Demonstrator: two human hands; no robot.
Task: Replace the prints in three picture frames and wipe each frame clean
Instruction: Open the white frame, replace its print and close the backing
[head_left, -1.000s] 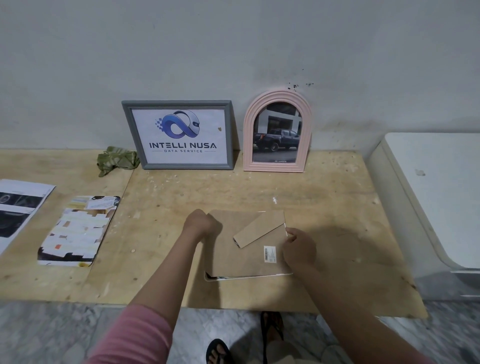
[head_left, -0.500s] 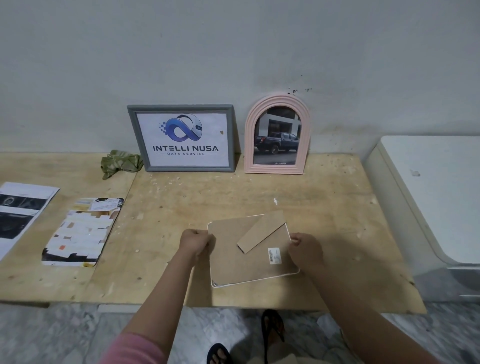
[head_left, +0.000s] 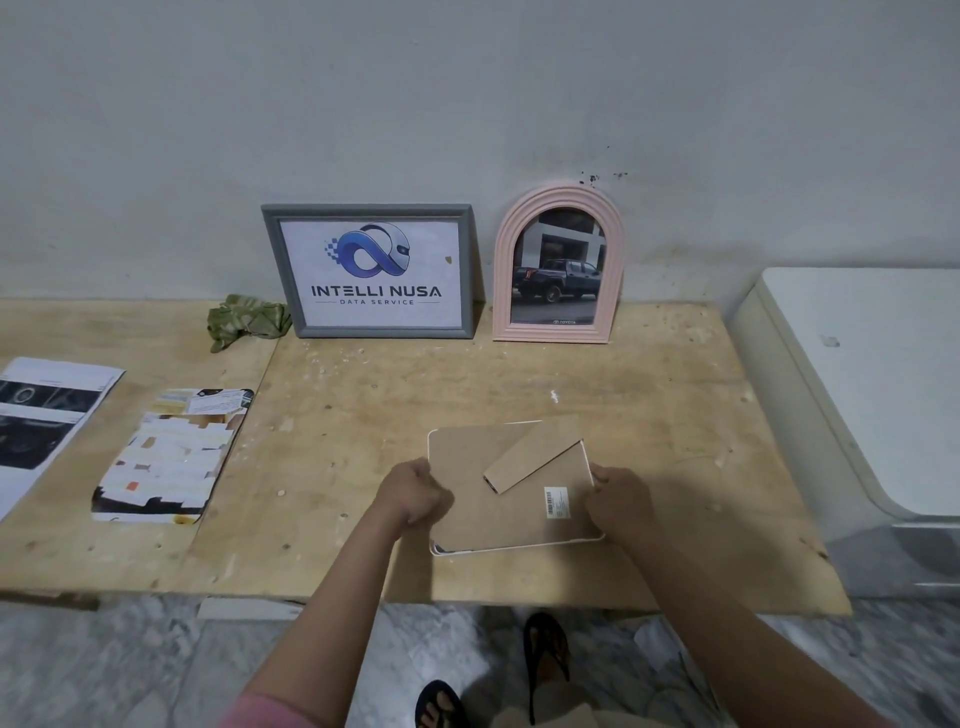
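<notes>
A white picture frame (head_left: 511, 493) lies face down near the table's front edge, its brown backing board and folded stand uppermost, a barcode sticker near its right side. My left hand (head_left: 413, 493) grips the frame's left edge with curled fingers. My right hand (head_left: 618, 501) grips its right edge. A grey frame (head_left: 370, 270) with an "Intelli Nusa" print and a pink arched frame (head_left: 558, 265) with a truck photo lean upright against the wall. A crumpled green cloth (head_left: 248, 319) lies left of the grey frame.
Loose prints (head_left: 169, 457) and a printed sheet (head_left: 44, 421) lie on the left of the wooden table (head_left: 649, 395). A white appliance (head_left: 857, 384) stands at the right. My sandalled feet show on the marble floor below the table edge.
The face-down frame has been straightened and shifted slightly between my hands. My left hand moved from the top left corner down to the left edge.
</notes>
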